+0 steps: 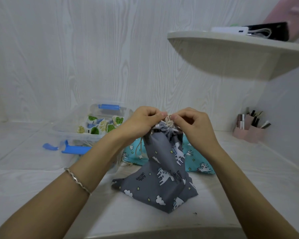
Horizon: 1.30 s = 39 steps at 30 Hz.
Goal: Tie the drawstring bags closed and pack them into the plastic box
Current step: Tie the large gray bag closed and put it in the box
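grey bag (164, 169): upright, neck gathered on top
cord (168, 120): at neck, between both hands
left hand (141, 121): pinches cord
right hand (195, 125): pinches cord
box (72, 133): left, nearer left hand

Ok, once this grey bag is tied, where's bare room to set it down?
Free: the white surface in front of the plastic box, left of the grey bag; between the teal bag and the pink holder. Crowded: behind the grey bag, by teal bag and box. Left hand and right hand pinch its drawstring.
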### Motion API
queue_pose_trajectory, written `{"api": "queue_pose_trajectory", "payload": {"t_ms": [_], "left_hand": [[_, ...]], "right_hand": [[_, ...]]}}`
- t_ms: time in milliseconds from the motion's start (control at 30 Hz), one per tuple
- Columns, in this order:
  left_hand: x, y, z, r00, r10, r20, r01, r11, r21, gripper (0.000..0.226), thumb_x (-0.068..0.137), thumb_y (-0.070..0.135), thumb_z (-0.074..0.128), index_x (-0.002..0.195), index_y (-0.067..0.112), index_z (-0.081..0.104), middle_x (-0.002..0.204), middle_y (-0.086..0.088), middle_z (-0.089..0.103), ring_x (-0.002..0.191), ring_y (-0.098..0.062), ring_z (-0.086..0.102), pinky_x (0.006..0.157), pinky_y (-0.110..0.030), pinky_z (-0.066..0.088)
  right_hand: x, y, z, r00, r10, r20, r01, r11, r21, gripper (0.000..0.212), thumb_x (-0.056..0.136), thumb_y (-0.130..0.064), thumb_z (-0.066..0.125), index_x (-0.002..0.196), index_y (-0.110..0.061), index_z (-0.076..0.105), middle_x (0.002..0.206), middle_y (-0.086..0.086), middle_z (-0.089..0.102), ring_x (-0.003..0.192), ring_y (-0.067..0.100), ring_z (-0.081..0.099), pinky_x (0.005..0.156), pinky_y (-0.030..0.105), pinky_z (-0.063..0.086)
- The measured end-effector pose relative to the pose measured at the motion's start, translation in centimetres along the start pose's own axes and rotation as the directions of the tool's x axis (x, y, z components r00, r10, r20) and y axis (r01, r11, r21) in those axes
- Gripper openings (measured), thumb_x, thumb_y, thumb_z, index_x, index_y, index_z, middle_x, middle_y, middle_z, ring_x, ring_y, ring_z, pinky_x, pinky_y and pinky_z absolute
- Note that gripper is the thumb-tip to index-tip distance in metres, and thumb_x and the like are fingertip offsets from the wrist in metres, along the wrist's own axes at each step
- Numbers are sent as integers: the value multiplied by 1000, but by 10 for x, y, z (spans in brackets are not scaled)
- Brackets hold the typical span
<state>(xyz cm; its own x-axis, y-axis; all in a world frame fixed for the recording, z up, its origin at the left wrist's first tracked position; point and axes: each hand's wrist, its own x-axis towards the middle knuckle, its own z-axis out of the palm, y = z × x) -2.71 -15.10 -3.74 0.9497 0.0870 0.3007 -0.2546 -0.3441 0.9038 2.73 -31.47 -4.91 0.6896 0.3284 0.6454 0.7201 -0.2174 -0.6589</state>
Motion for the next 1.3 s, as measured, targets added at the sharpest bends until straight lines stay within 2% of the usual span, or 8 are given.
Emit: {"api": "queue_pose_trajectory", "payload": {"t_ms": [333, 500, 633, 767, 867, 1033, 1167, 1300], "left_hand": [[-2, -10, -6, 996, 84, -32, -79, 986, 148, 21, 98, 20, 50, 89, 7, 63, 78, -10, 61, 70, -18, 52, 65, -32, 42], [-2, -9, -1, 991, 135, -17, -129, 969, 213, 14, 97, 18, 52, 89, 14, 63, 76, 2, 64, 66, -7, 56, 62, -18, 46], [-2, -14, -1, 981, 190, -44, -163, 924, 347, 11, 95, 22, 55, 88, 19, 63, 83, 9, 65, 76, -8, 60, 66, -18, 45], [-6, -15, 0, 972, 230, -54, -182, 875, 448, 13, 95, 25, 54, 91, 18, 64, 85, 10, 65, 78, -3, 60, 64, -15, 42], [-10, -13, 3, 970, 237, -46, -190, 866, 463, 12, 95, 24, 55, 89, 19, 64, 83, 12, 64, 72, 2, 57, 60, -11, 40], [-13, -12, 6, 971, 237, 11, -208, 827, 523, 8, 94, 24, 57, 91, 21, 64, 85, 12, 60, 79, -3, 56, 68, -20, 41], [-15, -12, 1, 945, 323, -57, -159, 604, 781, 12, 93, 35, 57, 93, 28, 67, 80, 12, 50, 87, -11, 48, 82, -32, 37], [-19, -6, 3, 942, 293, -166, -104, 722, 683, 11, 90, 33, 61, 92, 28, 71, 74, 13, 60, 77, -8, 57, 76, -27, 41]], "right_hand": [[18, 5, -28, 941, 201, 273, -268, 934, 236, 34, 100, -29, 48, 86, -4, 67, 94, 9, 73, 82, 14, 67, 79, 20, 51], [35, 2, -16, 793, 404, 456, -336, 914, -227, 47, 89, -54, 57, 76, -11, 70, 73, 10, 64, 70, 15, 55, 72, 33, 41], [36, -3, -11, 712, 492, 502, -475, 863, -172, 57, 60, -55, 74, 86, -4, 73, 80, 12, 68, 76, 19, 60, 71, 35, 43], [35, -1, -12, 634, 565, 529, -438, 825, -356, 39, 80, -54, 66, 70, -16, 65, 62, -3, 62, 58, 10, 54, 61, 25, 41], [35, -3, -11, 589, 574, 569, -504, 811, -297, 27, 83, -36, 69, 76, -10, 67, 70, 8, 65, 66, 19, 55, 60, 28, 40], [38, -1, -12, 606, 525, 597, -543, 822, -172, 20, 83, -13, 70, 66, -3, 64, 60, 9, 59, 54, 14, 53, 56, 26, 42], [35, -1, -13, 692, 483, 536, -471, 865, -171, 24, 83, -14, 72, 90, 9, 70, 64, 7, 57, 58, 12, 50, 57, 22, 41], [34, -5, -12, 744, 441, 502, -385, 897, -218, 16, 81, -16, 75, 80, 0, 74, 58, 1, 57, 55, 10, 49, 56, 21, 41]]}}
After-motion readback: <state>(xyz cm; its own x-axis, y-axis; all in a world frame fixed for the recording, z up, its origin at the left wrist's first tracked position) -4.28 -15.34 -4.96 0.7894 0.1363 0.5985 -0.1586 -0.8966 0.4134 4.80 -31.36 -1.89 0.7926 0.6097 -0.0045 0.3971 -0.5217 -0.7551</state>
